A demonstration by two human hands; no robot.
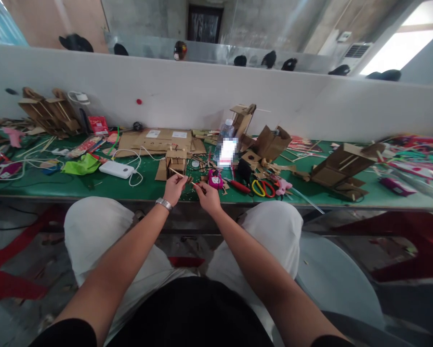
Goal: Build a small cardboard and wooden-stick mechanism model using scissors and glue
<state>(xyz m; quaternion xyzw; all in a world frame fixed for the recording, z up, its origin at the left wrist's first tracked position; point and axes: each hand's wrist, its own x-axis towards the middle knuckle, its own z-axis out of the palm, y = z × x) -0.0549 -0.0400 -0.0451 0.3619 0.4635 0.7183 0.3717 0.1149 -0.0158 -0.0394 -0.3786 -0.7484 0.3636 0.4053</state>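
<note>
My left hand (174, 189), with a metal watch at the wrist, pinches a thin wooden stick (176, 172) in front of a small cardboard structure (176, 160). Close beside it, my right hand (208, 197) is closed, and a short pale stick end (194, 183) shows at its fingertips. The two hands are slightly apart over the table's front edge. Just beyond my right fingers lies a purple-pink box (215, 179) with a dark cord round it. Small scraps lie on the green tabletop under the hands.
Red-handled pliers (239, 186), yellow-and-red scissors (263, 188) and a pink glue gun (283, 186) lie right. A bottle (226, 129) stands behind. A white power bank (116, 169) with cables lies left. Cardboard structures (341, 166) stand on the green table (144, 189), before a white partition (187, 86).
</note>
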